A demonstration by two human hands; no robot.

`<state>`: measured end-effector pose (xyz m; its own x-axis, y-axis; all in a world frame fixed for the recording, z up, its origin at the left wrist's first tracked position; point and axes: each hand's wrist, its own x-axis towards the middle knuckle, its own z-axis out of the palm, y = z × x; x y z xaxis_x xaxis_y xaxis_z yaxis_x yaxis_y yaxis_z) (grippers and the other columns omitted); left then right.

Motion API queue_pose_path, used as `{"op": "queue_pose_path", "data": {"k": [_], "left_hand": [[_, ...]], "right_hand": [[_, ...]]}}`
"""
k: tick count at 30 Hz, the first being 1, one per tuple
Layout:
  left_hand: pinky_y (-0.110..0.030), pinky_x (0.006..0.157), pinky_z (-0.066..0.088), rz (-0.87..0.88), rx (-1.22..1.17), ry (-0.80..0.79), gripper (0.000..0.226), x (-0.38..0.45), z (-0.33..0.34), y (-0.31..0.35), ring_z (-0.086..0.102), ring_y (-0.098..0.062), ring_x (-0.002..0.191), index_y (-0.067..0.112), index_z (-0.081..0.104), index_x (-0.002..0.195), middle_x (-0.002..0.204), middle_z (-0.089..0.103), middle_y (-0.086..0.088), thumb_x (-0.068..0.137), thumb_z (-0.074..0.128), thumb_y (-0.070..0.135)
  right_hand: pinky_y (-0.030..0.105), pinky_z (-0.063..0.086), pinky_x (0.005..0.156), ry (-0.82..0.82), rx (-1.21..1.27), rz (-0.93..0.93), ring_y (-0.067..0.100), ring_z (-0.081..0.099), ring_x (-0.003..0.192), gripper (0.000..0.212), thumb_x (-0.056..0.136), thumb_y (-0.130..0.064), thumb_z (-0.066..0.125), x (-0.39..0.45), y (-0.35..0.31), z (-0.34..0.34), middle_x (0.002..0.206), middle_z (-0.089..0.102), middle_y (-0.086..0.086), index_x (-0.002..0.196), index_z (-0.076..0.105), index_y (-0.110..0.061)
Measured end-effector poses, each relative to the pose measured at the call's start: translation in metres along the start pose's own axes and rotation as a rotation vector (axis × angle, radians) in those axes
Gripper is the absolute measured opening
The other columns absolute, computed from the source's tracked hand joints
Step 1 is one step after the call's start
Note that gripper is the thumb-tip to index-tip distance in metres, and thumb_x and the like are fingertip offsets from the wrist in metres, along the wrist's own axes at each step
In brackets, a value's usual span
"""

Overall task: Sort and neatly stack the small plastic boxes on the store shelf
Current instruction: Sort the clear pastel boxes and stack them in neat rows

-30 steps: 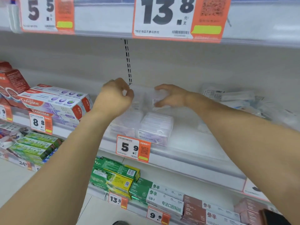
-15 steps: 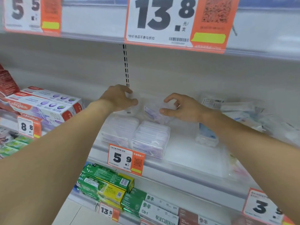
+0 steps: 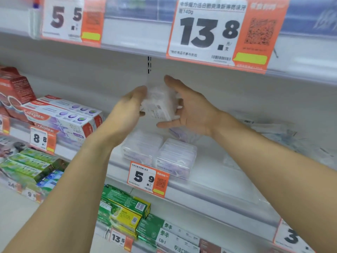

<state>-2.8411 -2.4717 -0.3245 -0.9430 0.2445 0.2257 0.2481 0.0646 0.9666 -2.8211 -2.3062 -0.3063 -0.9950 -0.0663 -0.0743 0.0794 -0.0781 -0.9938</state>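
A small clear plastic box (image 3: 159,105) with a white label is lifted above the white shelf (image 3: 209,181), held between both hands. My left hand (image 3: 130,106) grips its left side with curled fingers. My right hand (image 3: 189,108) cups its right side, thumb underneath and fingers over the top. Below them two clear plastic boxes sit side by side at the shelf front, the left box (image 3: 142,147) and the right box (image 3: 177,157). Another purple-tinted box (image 3: 184,136) lies behind them, partly hidden by my right hand.
Colgate toothpaste cartons (image 3: 63,115) lie to the left. Loose clear packets (image 3: 277,134) clutter the shelf's right part. A 5.9 price tag (image 3: 147,178) hangs on the shelf edge. The upper shelf with a 13.8 tag (image 3: 209,31) overhangs. Green toothpaste boxes (image 3: 124,210) fill the lower shelf.
Both hands have come together and lifted a clear box up off the back of the shelf; half a second ago they were apart and low behind the front boxes.
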Motion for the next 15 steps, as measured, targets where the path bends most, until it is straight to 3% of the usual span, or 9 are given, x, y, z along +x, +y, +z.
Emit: {"op": "queue_pose_path", "data": {"k": [2,4,6,8,10,12,15], "left_hand": [[-0.046,0.099,0.05,0.007,-0.002,-0.108,0.022,0.0,-0.021,0.006,0.068,-0.016,0.101,0.022,0.068,0.104,0.102,0.074,0.004,0.09,0.052,0.015],[-0.051,0.097,0.051,-0.081,-0.12,-0.18,0.027,-0.001,-0.033,0.007,0.067,-0.029,0.102,0.012,0.068,0.107,0.108,0.072,-0.01,0.086,0.054,0.023],[-0.05,0.088,0.055,-0.138,-0.212,-0.186,0.035,-0.002,-0.034,0.005,0.069,-0.03,0.095,0.012,0.067,0.105,0.102,0.072,-0.01,0.091,0.054,0.042],[-0.047,0.079,0.059,-0.098,-0.165,-0.141,0.038,-0.002,-0.031,-0.001,0.071,-0.031,0.094,0.013,0.065,0.108,0.101,0.073,-0.01,0.096,0.05,0.046],[-0.042,0.074,0.061,-0.028,-0.096,-0.119,0.03,-0.001,-0.031,-0.008,0.071,-0.03,0.095,0.01,0.064,0.113,0.107,0.07,-0.016,0.097,0.053,0.033],[-0.037,0.071,0.061,0.012,-0.097,-0.085,0.025,0.002,-0.032,-0.015,0.07,-0.029,0.094,0.005,0.061,0.117,0.113,0.065,-0.022,0.096,0.058,0.018],[-0.043,0.072,0.061,-0.006,-0.211,0.046,0.023,0.006,-0.029,-0.022,0.068,-0.035,0.097,0.0,0.056,0.116,0.115,0.062,-0.026,0.096,0.058,0.011]], "right_hand": [[0.047,0.059,0.085,0.053,-0.055,-0.116,0.021,0.067,0.108,0.077,0.063,-0.026,0.086,0.007,0.003,-0.005,0.113,0.068,0.0,0.131,0.052,-0.023],[0.033,0.056,0.083,0.051,-0.221,-0.28,0.015,0.062,0.109,0.09,0.054,-0.008,0.086,0.012,0.006,-0.01,0.122,0.061,0.003,0.135,0.047,-0.018],[0.026,0.053,0.083,-0.012,-0.413,-0.374,0.014,0.057,0.113,0.093,0.051,-0.001,0.084,0.011,0.008,-0.011,0.129,0.056,0.004,0.134,0.047,-0.019],[0.035,0.055,0.088,-0.073,-0.569,-0.411,0.02,0.051,0.121,0.095,0.05,0.0,0.082,0.011,0.009,-0.008,0.134,0.05,0.0,0.133,0.047,-0.029],[0.045,0.054,0.094,-0.114,-0.687,-0.421,0.025,0.048,0.123,0.096,0.051,0.0,0.079,0.011,0.01,-0.004,0.136,0.047,-0.002,0.133,0.047,-0.039],[0.041,0.051,0.1,-0.086,-0.734,-0.415,0.022,0.044,0.128,0.1,0.053,0.002,0.075,0.012,0.011,0.002,0.141,0.042,-0.004,0.137,0.045,-0.043],[0.032,0.055,0.091,0.13,-0.592,-0.355,0.022,0.049,0.127,0.093,0.062,0.007,0.067,0.013,0.014,0.017,0.144,0.034,0.0,0.138,0.045,-0.042]]}}
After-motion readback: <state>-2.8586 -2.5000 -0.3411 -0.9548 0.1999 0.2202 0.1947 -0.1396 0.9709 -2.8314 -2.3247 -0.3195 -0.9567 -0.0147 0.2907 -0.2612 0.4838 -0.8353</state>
